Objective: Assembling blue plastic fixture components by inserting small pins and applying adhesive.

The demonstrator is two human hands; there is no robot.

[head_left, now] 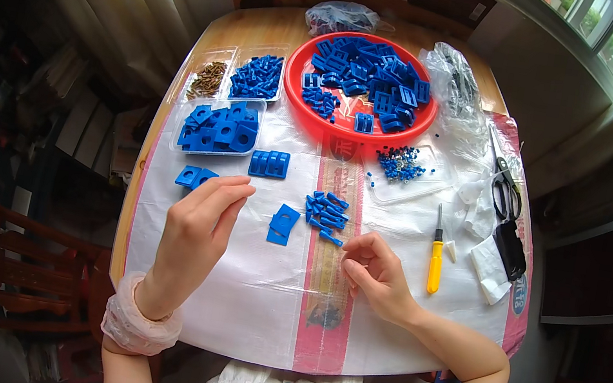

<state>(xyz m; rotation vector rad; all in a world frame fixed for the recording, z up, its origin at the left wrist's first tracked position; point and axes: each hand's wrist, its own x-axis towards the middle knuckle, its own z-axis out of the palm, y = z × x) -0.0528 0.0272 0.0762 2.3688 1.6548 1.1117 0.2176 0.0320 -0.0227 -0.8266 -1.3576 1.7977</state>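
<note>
My left hand [197, 231] hovers at the left side of the table, fingers stretched forward with nothing visible in them. Its fingertips are just below a ribbed blue plastic block [269, 164] and beside some square blue plates [195, 177], partly behind the hand. My right hand [379, 278] is loosely curled, thumb and index finger slightly apart and no held thing showing. The index fingertip is next to a small pile of slim blue plastic pegs [326, 212]. Between the hands lie two overlapping blue plates with holes [283, 224].
A red basin [291, 82] full of blue parts stands at the back. Clear boxes at left hold screws [208, 82], blue pegs [257, 77] and square plates [221, 127]. On the right are small beads [402, 162], a yellow screwdriver [435, 266], black scissors [507, 194] and plastic bags [455, 87].
</note>
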